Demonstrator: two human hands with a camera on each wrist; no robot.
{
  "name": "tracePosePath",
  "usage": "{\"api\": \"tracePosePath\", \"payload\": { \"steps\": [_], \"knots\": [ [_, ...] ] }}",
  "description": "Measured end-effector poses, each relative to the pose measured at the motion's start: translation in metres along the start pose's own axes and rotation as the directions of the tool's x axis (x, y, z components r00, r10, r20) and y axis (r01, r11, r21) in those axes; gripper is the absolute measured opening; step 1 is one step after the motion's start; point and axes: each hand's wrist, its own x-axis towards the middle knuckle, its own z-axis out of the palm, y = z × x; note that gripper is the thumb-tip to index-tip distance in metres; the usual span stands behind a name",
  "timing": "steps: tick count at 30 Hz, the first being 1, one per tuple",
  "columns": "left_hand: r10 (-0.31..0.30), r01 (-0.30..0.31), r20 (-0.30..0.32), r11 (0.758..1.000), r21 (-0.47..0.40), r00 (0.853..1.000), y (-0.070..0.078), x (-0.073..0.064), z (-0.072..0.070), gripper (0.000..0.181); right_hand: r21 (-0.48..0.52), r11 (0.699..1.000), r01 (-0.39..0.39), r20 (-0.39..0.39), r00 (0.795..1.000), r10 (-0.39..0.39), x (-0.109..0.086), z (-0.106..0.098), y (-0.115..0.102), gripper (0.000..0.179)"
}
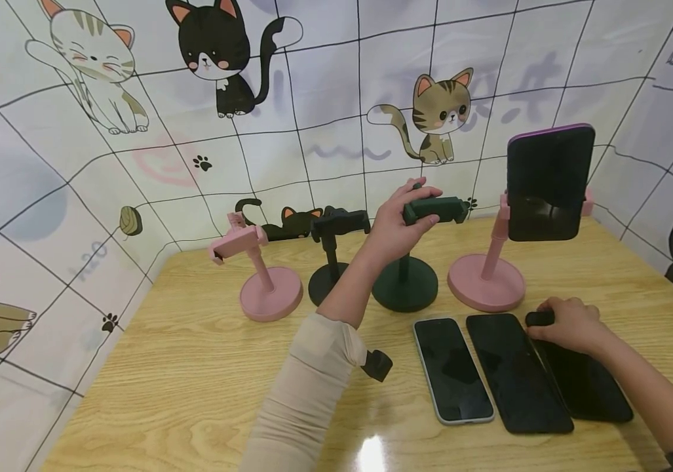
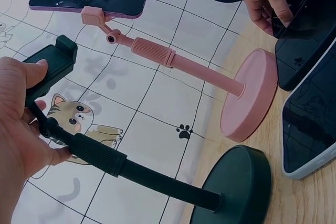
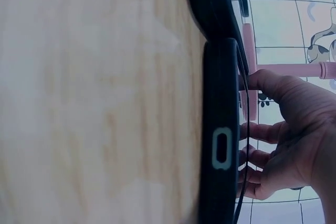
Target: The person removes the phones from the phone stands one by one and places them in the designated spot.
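Observation:
My left hand (image 1: 398, 219) grips the clamp head of a dark green phone stand (image 1: 405, 288), thumb on the clamp's front and fingers behind it. The left wrist view shows the green clamp (image 2: 52, 66) with that thumb laid across it. My right hand (image 1: 572, 321) holds the far end of the rightmost black phone (image 1: 590, 380), which lies on the table. In the right wrist view this phone's near end (image 3: 220, 129) shows its charging port, while the right fingers sit at the far end, partly hidden. Beside it lie another black phone (image 1: 516, 373) and a pale-edged phone (image 1: 453, 370).
Behind the phones, a pink stand (image 1: 486, 282) carries an upright phone with a purple edge (image 1: 548, 180). Left of the green stand are a black stand (image 1: 327, 282) and another pink stand (image 1: 271, 295). A cat-print cloth (image 1: 324, 85) backs the wooden table (image 1: 183, 393).

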Motion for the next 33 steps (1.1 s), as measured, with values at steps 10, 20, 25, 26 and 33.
{"api": "tracePosePath", "payload": {
  "steps": [10,20,25,26,33],
  "knots": [
    [-0.009,0.009,-0.006,0.998,-0.061,1.000,-0.002,-0.005,0.004,0.038,0.006,1.000,0.022,-0.001,1.000,-0.022,-0.001,0.001,0.002,0.057],
    [-0.028,0.026,-0.030,0.998,-0.063,0.999,-0.010,-0.010,0.005,0.049,-0.025,0.999,0.042,0.009,0.999,-0.042,0.000,-0.001,0.000,0.056],
    [0.016,-0.016,-0.036,1.000,0.006,0.999,-0.012,-0.015,0.005,0.059,-0.031,0.998,0.047,0.018,0.999,-0.047,0.000,-0.002,-0.001,0.053],
    [0.026,-0.025,-0.038,1.000,0.018,0.999,-0.013,-0.017,0.005,0.062,-0.033,0.998,0.053,0.022,0.998,-0.052,0.000,-0.002,-0.001,0.053],
    [-0.054,0.054,-0.005,0.999,0.008,0.999,-0.009,-0.031,0.001,0.070,0.021,0.995,0.099,0.071,0.992,-0.100,0.000,-0.011,0.000,0.048]
  ]
}}
